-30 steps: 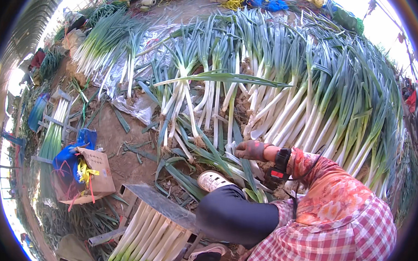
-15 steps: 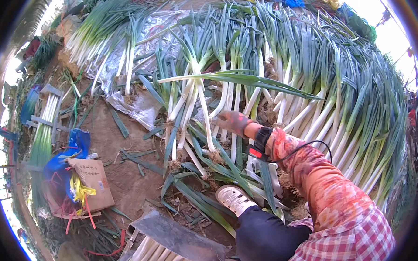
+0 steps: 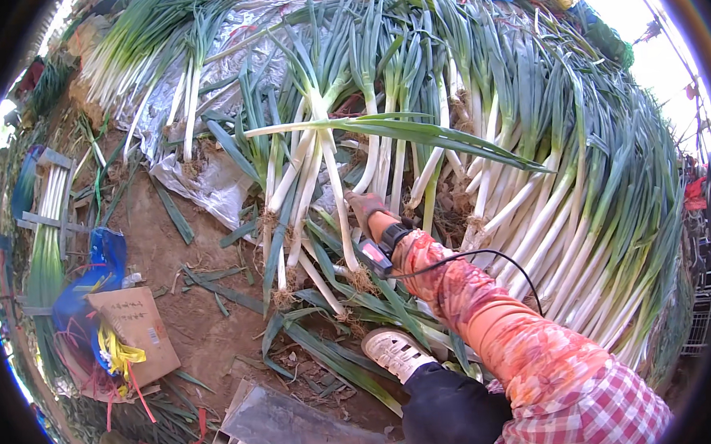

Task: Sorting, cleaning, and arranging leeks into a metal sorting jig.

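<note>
My right hand [image 3: 364, 210], in an orange patterned sleeve with a dark wrist strap, reaches left into the row of leeks. Its fingers close around the lower white end of one leek [image 3: 370, 138], and they hide that leek's roots. Just left of the hand lies another white leek stem [image 3: 336, 203], its roots pointing toward me. A single leek [image 3: 439, 133] rests crosswise over the others, its white end to the left. My left hand is out of view.
A thick bank of leeks [image 3: 553, 213] covers the right side. At left are a cardboard piece [image 3: 142, 322] with yellow ties, blue plastic [image 3: 96, 273] and leeks in a metal frame [image 3: 50, 196]. A grey sheet [image 3: 297, 427] lies near my shoe [image 3: 394, 353].
My right hand has moved slightly left and nearer to me, at the lower end of the leek. The view has shifted, so objects at left sit lower and farther left.
</note>
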`<move>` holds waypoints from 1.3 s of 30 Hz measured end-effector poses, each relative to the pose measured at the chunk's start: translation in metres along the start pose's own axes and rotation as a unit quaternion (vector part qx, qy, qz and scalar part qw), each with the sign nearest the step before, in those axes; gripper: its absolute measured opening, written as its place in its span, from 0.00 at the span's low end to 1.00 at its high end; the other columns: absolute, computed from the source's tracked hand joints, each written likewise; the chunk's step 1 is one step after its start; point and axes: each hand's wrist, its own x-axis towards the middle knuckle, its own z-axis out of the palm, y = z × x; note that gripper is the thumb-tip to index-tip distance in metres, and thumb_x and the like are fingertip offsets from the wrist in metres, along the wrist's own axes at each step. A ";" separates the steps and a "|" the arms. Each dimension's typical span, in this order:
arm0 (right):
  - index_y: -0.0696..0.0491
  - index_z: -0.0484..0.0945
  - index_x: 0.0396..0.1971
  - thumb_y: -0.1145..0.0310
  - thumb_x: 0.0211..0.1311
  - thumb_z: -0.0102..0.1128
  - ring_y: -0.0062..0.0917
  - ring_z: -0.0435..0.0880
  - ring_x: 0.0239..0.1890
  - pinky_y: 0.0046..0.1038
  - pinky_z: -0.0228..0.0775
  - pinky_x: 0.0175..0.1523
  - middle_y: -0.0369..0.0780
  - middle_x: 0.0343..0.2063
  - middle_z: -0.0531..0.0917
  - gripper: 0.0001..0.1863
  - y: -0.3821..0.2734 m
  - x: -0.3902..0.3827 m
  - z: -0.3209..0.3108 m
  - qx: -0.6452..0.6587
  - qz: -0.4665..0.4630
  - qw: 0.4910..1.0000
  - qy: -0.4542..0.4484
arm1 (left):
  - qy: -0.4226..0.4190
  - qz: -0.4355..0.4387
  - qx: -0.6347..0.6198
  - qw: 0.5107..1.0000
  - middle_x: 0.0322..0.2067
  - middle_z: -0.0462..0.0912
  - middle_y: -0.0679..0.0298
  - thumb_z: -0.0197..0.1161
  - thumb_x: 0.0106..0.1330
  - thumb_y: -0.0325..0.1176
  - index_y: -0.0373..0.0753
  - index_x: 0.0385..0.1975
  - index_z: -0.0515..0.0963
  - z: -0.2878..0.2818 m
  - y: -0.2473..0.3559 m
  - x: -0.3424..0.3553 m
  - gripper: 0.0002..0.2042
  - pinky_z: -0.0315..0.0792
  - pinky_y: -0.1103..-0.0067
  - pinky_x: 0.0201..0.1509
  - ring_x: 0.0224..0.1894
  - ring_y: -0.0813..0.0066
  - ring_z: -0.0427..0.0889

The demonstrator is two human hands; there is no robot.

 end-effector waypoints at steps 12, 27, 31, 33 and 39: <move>0.62 0.79 0.26 0.48 0.54 0.59 0.24 0.81 0.20 0.24 0.74 0.29 0.41 0.20 0.81 0.25 -0.036 -0.048 -0.055 -0.178 -0.079 0.976 -0.094 | -0.046 0.020 0.016 0.999 0.45 0.77 0.54 0.49 0.67 0.38 0.38 0.55 0.69 0.010 0.009 0.006 0.18 0.68 0.73 0.52 0.46 0.65 0.76; 0.55 0.72 0.44 0.55 0.45 0.61 0.39 0.82 0.37 0.35 0.74 0.43 0.48 0.32 0.82 0.27 -0.105 -0.030 -0.154 -0.604 -0.257 0.753 0.051 | -0.076 0.075 -0.033 0.994 0.54 0.71 0.50 0.49 0.67 0.36 0.33 0.53 0.69 0.040 -0.087 0.051 0.18 0.59 0.72 0.62 0.58 0.58 0.68; 0.55 0.76 0.36 0.60 0.51 0.58 0.33 0.81 0.33 0.34 0.72 0.39 0.46 0.28 0.81 0.16 -0.065 -0.114 -0.117 -0.395 -0.239 0.878 -0.129 | -0.042 0.117 -0.070 0.990 0.54 0.71 0.50 0.48 0.68 0.37 0.35 0.53 0.70 0.051 -0.077 0.037 0.18 0.59 0.72 0.62 0.59 0.57 0.67; 0.55 0.74 0.37 0.61 0.52 0.58 0.37 0.81 0.32 0.36 0.71 0.39 0.48 0.26 0.80 0.15 -0.058 -0.172 -0.117 -0.391 -0.285 0.863 -0.146 | -0.041 0.100 -0.086 0.990 0.54 0.71 0.50 0.49 0.67 0.38 0.35 0.53 0.70 0.049 -0.074 0.034 0.18 0.59 0.72 0.61 0.58 0.57 0.67; 0.52 0.74 0.41 0.66 0.49 0.62 0.41 0.80 0.23 0.36 0.73 0.29 0.45 0.23 0.79 0.17 -0.109 -0.258 -0.182 -0.380 -0.599 0.692 -0.135 | -0.028 0.083 -0.040 0.995 0.49 0.75 0.49 0.50 0.67 0.41 0.35 0.50 0.72 0.042 -0.058 0.037 0.19 0.63 0.71 0.58 0.54 0.56 0.72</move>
